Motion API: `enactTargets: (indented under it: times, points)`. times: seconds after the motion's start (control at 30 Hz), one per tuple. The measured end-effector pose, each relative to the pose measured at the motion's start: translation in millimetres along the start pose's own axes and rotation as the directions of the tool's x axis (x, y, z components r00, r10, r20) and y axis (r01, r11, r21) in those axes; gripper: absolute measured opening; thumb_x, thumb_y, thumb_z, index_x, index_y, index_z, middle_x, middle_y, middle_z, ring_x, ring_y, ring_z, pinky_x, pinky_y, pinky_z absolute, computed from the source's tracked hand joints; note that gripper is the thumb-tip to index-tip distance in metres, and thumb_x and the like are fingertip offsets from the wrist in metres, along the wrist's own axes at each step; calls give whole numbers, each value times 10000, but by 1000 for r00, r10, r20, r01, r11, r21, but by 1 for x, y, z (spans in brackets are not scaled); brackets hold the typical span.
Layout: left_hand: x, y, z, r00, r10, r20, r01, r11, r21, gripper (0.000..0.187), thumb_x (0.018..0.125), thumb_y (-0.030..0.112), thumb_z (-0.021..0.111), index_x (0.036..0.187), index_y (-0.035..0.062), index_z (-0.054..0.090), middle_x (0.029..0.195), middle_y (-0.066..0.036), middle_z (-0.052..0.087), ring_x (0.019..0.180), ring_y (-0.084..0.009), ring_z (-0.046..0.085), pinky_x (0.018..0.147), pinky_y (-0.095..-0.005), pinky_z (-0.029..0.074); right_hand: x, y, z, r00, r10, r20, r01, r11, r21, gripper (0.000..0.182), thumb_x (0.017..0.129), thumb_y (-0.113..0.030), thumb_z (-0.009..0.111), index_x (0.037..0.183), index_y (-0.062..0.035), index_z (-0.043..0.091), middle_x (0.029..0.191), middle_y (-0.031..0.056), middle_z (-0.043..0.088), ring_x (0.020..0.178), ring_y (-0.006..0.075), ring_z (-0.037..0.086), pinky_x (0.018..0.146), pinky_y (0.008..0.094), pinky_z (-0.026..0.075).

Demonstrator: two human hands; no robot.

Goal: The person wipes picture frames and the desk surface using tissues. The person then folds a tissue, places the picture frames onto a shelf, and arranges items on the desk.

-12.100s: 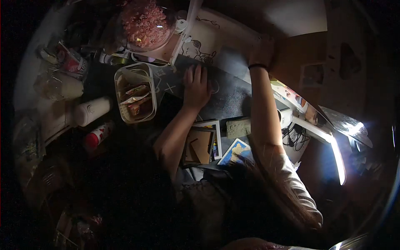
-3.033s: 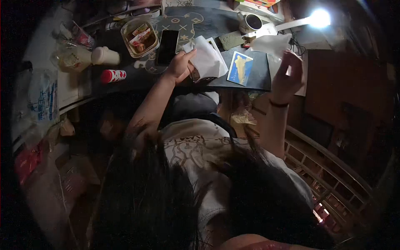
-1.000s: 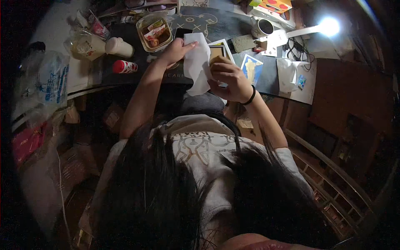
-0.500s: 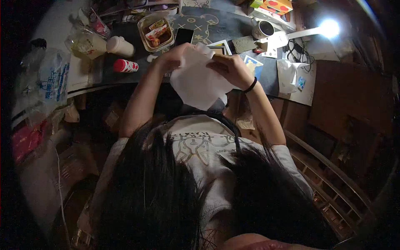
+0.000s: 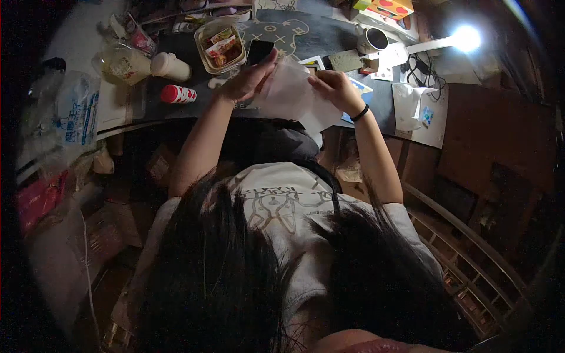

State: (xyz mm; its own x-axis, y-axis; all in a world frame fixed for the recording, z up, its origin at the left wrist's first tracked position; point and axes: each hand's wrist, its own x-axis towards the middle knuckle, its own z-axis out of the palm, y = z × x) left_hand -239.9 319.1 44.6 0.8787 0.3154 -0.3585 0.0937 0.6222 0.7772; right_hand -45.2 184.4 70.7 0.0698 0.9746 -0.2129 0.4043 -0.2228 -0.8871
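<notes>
A thin white tissue (image 5: 289,94) hangs between my two hands over the desk's near edge, its lower corner drooping to the right. My left hand (image 5: 250,83) holds its left side, thumb raised along the edge and the other fingers partly behind it. On the other side, my right hand (image 5: 338,92) pinches the tissue's upper right between thumb and bent fingers; a black band circles that wrist. Just beyond my left hand lies a dark phone (image 5: 260,52). Past my right hand, a white and blue card (image 5: 360,89) lies on the black desk mat (image 5: 176,46).
A clear food box (image 5: 206,57), a white bottle (image 5: 170,66) and a red-capped tube (image 5: 178,93) stand or lie to the left. At right are a mug (image 5: 372,41), a lit lamp (image 5: 465,40), cables (image 5: 421,73) and a white bag (image 5: 407,107).
The tissue has shifted up and right and looks more stretched out. My left hand has turned, its thumb now raised; my right hand has moved slightly right.
</notes>
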Motion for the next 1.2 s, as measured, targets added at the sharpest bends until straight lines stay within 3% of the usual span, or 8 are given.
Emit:
enactTargets:
  times: [0.23, 0.6, 0.77, 0.93, 1.03, 1.1, 1.13, 1.2]
  points:
    - [0, -3, 6, 994, 78, 70, -80, 996, 25, 679, 843, 565, 516, 1228, 8, 459, 1103, -46, 553, 977, -112, 526, 858, -269, 427, -1, 9, -2, 997, 49, 53, -69, 864, 499, 300, 923, -245, 537, 719, -26, 520, 673, -89, 412, 613, 13, 358, 528, 193, 316]
    - [5, 1, 20, 978, 112, 174, -169, 918, 359, 604, 821, 413, 637, 1222, -6, 468, 1123, -90, 555, 1021, -168, 530, 902, -314, 423, -3, 6, -6, 997, 11, 70, -55, 748, 662, 257, 938, -249, 507, 779, -48, 531, 696, -84, 453, 643, 13, 411, 564, 184, 352]
    - [19, -22, 13, 980, 141, 140, -166, 968, 187, 418, 824, 219, 664, 1144, -8, 521, 1071, -84, 593, 947, -141, 568, 841, -294, 459, -1, 18, -12, 998, -2, 70, -44, 768, 639, 243, 930, -236, 523, 820, -23, 562, 727, -76, 485, 676, 24, 448, 602, 189, 385]
    - [19, -16, 12, 983, 49, 177, -66, 994, 92, 278, 846, 109, 623, 1088, -9, 556, 1012, -67, 624, 871, -116, 602, 771, -287, 501, 1, 30, -18, 972, 51, -230, -26, 994, 109, 260, 889, -225, 588, 929, 31, 600, 778, 5, 605, 690, 61, 529, 600, 225, 436]
    - [10, -4, 24, 992, 122, 30, -123, 992, 2, 225, 843, 148, 633, 1001, -4, 580, 876, -49, 648, 710, -100, 609, 641, -252, 505, -1, 40, -15, 617, 0, -787, -51, 998, -40, 246, 871, -234, 608, 889, 10, 587, 788, 51, 627, 690, 95, 568, 600, 235, 450]
    - [6, 4, 32, 986, 103, -132, -80, 983, 166, 238, 840, 171, 639, 1001, 5, 583, 862, -49, 639, 711, -95, 602, 621, -251, 494, -10, 42, 1, 566, 115, -817, 130, 965, 226, 231, 899, -228, 561, 939, -1, 552, 849, 71, 606, 777, 129, 570, 685, 240, 455]
    - [7, 3, 34, 978, 111, -174, -71, 972, 225, 246, 839, 183, 641, 1003, 8, 584, 860, -49, 635, 717, -98, 600, 621, -255, 490, -13, 44, 13, 569, 81, -819, -14, 996, 89, 236, 925, -231, 513, 963, 0, 548, 922, 77, 585, 845, 130, 550, 740, 242, 443]
    - [14, -5, 33, 969, 152, -196, -112, 974, 198, 235, 851, 156, 615, 1024, 1, 580, 895, -56, 624, 768, -116, 592, 670, -274, 485, -17, 21, 43, 768, 192, -611, 207, 829, 520, 405, 946, -303, 453, 1216, -1, 459, 1148, 108, 525, 1067, 172, 504, 912, 291, 402]
